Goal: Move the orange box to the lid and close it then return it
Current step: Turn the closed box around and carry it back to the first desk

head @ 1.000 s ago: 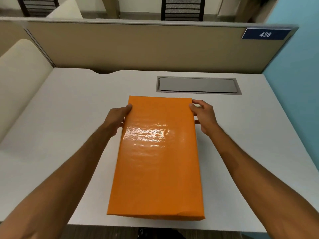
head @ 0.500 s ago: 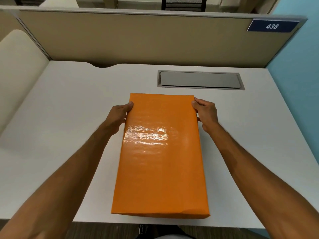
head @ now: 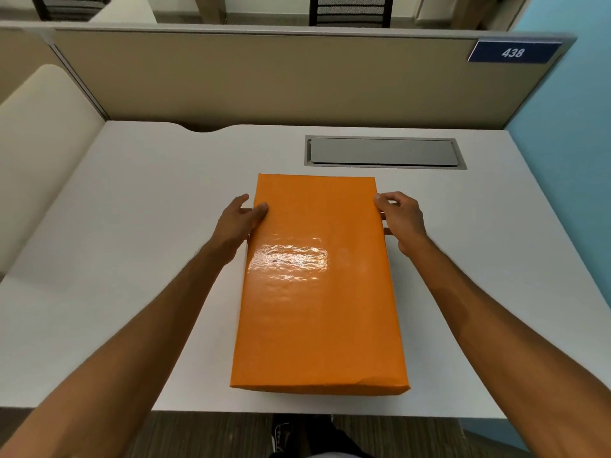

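The orange box (head: 319, 292) lies flat and closed on the white desk (head: 139, 259), its glossy lid facing up and its near end close to the desk's front edge. My left hand (head: 238, 223) is at the box's far left edge; the thumb touches the top edge and the fingers are spread away from the side. My right hand (head: 401, 219) is at the far right edge, thumb on the top corner and fingertips against the side wall.
A grey metal cable hatch (head: 385, 152) is set into the desk behind the box. Beige partition walls (head: 281, 77) close off the back and left, with a blue "438" sign (head: 513, 52). A blue wall (head: 568, 160) stands at the right.
The box has stayed in place on the desk. My left hand's fingers have come away from the box's side and spread apart; my right hand has kept its place at the edge.
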Demonstrator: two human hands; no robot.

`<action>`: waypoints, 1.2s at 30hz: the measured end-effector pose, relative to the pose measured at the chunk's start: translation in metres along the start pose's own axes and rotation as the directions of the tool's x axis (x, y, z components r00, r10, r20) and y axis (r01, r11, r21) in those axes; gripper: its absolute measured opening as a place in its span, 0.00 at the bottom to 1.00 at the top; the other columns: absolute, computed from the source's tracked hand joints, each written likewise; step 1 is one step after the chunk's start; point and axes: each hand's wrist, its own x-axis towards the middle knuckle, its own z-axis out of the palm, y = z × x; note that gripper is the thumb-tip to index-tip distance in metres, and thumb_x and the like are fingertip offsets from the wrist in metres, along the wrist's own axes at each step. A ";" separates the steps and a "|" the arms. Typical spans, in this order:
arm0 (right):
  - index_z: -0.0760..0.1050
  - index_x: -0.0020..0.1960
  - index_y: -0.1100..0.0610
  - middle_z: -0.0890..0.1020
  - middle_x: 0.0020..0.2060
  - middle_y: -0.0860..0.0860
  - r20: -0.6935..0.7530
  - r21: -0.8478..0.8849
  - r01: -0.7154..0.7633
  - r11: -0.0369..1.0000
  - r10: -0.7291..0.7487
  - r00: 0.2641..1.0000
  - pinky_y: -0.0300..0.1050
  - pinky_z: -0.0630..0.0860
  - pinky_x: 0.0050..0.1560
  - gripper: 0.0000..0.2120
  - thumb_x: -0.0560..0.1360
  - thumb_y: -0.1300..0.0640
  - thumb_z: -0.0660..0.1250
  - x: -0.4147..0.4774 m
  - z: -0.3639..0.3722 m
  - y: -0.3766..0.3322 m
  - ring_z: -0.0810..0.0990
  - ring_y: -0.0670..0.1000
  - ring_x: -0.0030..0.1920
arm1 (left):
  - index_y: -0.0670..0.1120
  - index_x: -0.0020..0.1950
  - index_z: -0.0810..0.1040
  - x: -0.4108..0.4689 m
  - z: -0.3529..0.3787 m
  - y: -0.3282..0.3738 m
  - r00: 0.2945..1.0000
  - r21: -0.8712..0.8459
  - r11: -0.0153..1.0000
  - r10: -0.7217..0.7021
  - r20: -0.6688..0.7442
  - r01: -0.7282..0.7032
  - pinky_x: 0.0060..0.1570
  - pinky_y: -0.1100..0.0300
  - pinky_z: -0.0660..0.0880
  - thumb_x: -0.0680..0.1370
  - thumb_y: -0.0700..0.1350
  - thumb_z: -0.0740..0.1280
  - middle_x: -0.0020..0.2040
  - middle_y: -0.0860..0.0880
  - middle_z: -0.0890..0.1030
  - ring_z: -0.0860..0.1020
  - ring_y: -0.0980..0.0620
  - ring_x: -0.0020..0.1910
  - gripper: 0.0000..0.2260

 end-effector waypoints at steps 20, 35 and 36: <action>0.78 0.66 0.52 0.83 0.57 0.50 0.071 0.220 -0.040 0.975 0.025 0.997 0.54 0.82 0.50 0.18 0.77 0.49 0.69 -0.148 -0.037 0.065 0.83 0.52 0.56 | 0.47 0.72 0.75 -0.111 -0.017 -0.077 0.992 -0.134 0.983 0.124 -0.021 -0.126 0.58 0.40 0.79 0.76 0.53 0.71 0.66 0.43 0.80 0.80 0.43 0.61 0.25; 0.72 0.71 0.50 0.82 0.61 0.51 0.330 0.389 -0.223 0.894 0.090 0.940 0.58 0.81 0.49 0.32 0.69 0.47 0.74 -0.164 -0.049 0.064 0.81 0.57 0.60 | 0.55 0.75 0.70 -0.134 -0.001 -0.072 0.992 -0.376 0.920 -0.082 0.095 0.112 0.62 0.36 0.74 0.76 0.49 0.71 0.65 0.46 0.79 0.78 0.40 0.63 0.27; 0.73 0.71 0.50 0.82 0.61 0.51 0.334 0.389 -0.224 0.894 0.090 0.938 0.58 0.81 0.48 0.31 0.69 0.48 0.74 -0.164 -0.050 0.064 0.81 0.57 0.60 | 0.55 0.75 0.70 -0.134 -0.001 -0.071 0.992 -0.376 0.920 -0.083 0.092 0.111 0.62 0.36 0.75 0.76 0.49 0.71 0.65 0.46 0.79 0.79 0.40 0.62 0.27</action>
